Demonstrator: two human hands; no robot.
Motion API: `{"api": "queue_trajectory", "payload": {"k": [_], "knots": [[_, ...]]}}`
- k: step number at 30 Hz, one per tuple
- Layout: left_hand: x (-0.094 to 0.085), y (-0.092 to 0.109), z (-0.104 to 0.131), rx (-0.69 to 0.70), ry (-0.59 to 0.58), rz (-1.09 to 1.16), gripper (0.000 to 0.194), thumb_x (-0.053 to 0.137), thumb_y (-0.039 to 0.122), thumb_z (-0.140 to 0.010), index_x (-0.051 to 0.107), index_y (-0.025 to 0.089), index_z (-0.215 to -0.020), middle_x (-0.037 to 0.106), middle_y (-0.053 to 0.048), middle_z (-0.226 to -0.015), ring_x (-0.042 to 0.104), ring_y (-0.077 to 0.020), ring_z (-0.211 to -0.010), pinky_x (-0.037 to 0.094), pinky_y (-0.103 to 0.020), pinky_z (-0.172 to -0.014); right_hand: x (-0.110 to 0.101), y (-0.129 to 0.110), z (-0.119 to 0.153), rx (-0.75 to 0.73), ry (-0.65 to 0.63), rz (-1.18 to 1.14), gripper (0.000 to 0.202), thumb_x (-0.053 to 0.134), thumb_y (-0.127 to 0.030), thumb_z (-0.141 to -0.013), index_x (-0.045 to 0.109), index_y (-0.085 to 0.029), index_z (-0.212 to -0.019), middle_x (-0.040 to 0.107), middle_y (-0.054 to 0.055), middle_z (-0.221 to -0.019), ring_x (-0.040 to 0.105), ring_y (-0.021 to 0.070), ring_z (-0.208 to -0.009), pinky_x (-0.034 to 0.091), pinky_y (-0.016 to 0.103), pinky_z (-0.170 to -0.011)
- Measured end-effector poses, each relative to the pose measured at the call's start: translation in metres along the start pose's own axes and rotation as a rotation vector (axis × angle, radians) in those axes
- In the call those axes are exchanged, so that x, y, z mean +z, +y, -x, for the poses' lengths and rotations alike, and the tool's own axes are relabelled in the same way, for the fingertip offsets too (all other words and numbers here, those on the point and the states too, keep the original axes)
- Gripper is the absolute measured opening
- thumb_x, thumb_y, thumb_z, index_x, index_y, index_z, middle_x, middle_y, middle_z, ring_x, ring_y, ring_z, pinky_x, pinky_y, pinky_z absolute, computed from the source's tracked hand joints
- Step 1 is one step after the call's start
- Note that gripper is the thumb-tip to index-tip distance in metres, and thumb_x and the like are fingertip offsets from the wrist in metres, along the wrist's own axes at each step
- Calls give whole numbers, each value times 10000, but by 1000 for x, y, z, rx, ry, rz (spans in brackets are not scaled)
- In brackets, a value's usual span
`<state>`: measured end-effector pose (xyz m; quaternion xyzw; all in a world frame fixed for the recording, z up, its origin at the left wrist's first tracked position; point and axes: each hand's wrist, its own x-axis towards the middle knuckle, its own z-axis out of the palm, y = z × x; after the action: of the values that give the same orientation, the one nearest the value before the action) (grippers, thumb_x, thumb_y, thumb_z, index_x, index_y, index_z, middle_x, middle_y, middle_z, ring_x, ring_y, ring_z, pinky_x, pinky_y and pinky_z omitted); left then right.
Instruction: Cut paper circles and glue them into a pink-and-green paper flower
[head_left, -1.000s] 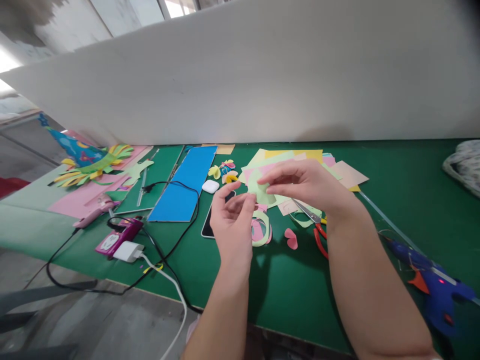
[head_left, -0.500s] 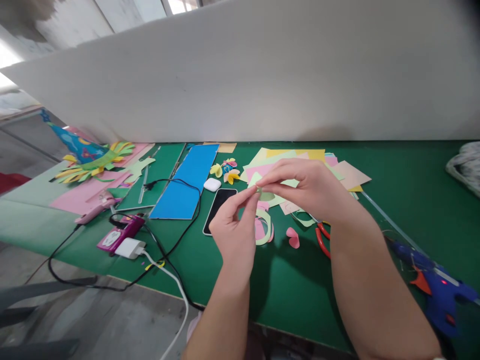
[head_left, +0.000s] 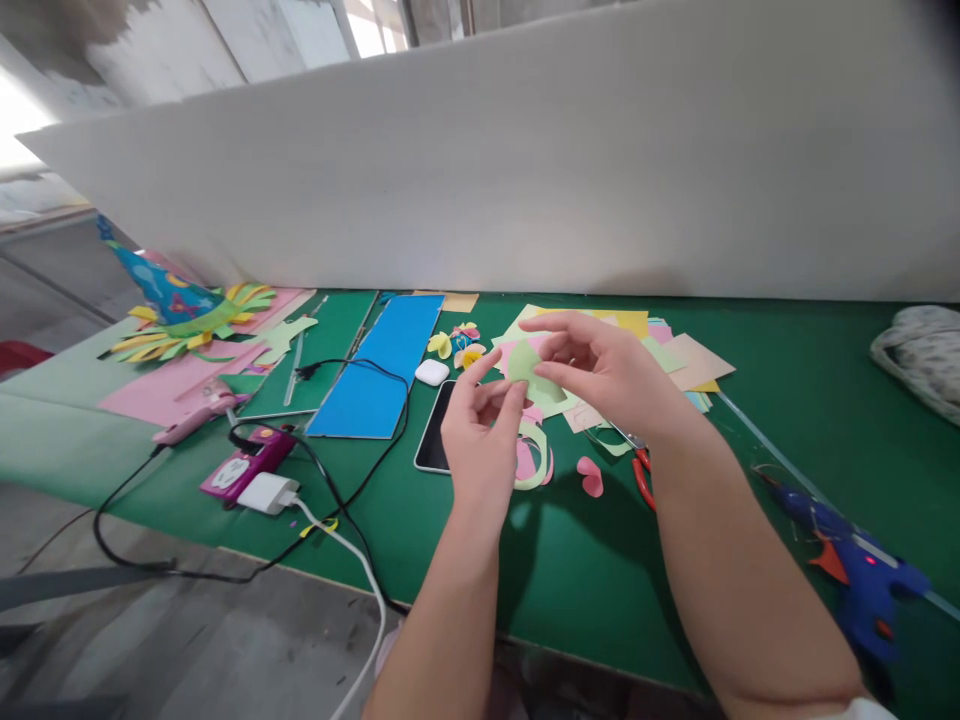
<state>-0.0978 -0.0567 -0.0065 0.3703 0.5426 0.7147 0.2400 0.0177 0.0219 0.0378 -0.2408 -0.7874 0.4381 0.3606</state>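
Between my hands, above the table, is a small light green paper piece (head_left: 523, 362) with a rounded edge. My left hand (head_left: 484, 430) pinches its lower part near the thumb tip, with the index finger raised beside it. My right hand (head_left: 600, 370) is at the paper's right side, its index finger stretched out and thumb apart from it. Whether the right fingertips touch the paper is hard to make out. Below lie a pale green paper ring (head_left: 541, 460) and a folded pink paper petal (head_left: 590, 477). Red-handled scissors (head_left: 643, 480) lie partly behind my right forearm.
Paper sheets (head_left: 697, 362) pile up behind my hands. A blue glue gun (head_left: 862, 570) lies at right. To the left are a phone (head_left: 433, 440), a white case (head_left: 432, 373), paper flowers (head_left: 466, 345), a blue board (head_left: 375, 380), a purple power strip (head_left: 244, 465), cables and a party hat (head_left: 165, 290).
My fingertips were pressed together on the green paper. Now my right fingers have spread and drawn back, and more of the piece shows. The view has shifted slightly.
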Motion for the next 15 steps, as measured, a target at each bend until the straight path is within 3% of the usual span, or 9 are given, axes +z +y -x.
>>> {"api": "queue_trajectory", "payload": {"k": [3, 6, 8, 11, 15], "knots": [[-4, -6, -4, -7, -38, -9, 381, 652, 297, -797, 585, 244, -1169, 690, -1, -791, 672, -130, -706, 540, -243, -663, -3, 2, 3, 22, 32, 71, 331, 561, -211, -832, 615, -275, -1153, 633, 3, -856, 602, 136, -739, 511, 296, -671], [-8, -19, -10, -48, -94, -65, 386, 595, 288, -822, 561, 205, -1197, 698, -18, -801, 672, -127, -715, 526, -237, -669, -9, 9, 12, 91, 163, 115, 351, 568, -239, -825, 585, -253, -1175, 627, 7, -846, 580, 138, -720, 485, 307, -663], [-11, -30, -13, -62, -191, -205, 340, 518, 305, -856, 567, 185, -1170, 705, -35, -829, 671, -126, -718, 518, -236, -661, -12, 19, 24, 129, 238, 82, 358, 560, -256, -823, 555, -238, -1180, 588, -8, -800, 570, 140, -718, 471, 307, -664], [-12, -47, -11, -41, -269, -282, 289, 497, 282, -852, 610, 186, -1100, 706, -38, -812, 667, -136, -712, 509, -249, -670, -8, 39, 56, 294, 371, 64, 310, 567, -330, -801, 537, -238, -1096, 557, -28, -762, 532, 133, -630, 451, 293, -603], [-6, -66, 5, 40, -334, -427, 268, 459, 225, -856, 648, 219, -1047, 717, -29, -805, 672, -156, -744, 501, -287, -754, 12, 62, 119, 415, 517, 156, 203, 548, -380, -783, 500, -228, -910, 583, 29, -798, 586, 204, -701, 491, 353, -624]]}}
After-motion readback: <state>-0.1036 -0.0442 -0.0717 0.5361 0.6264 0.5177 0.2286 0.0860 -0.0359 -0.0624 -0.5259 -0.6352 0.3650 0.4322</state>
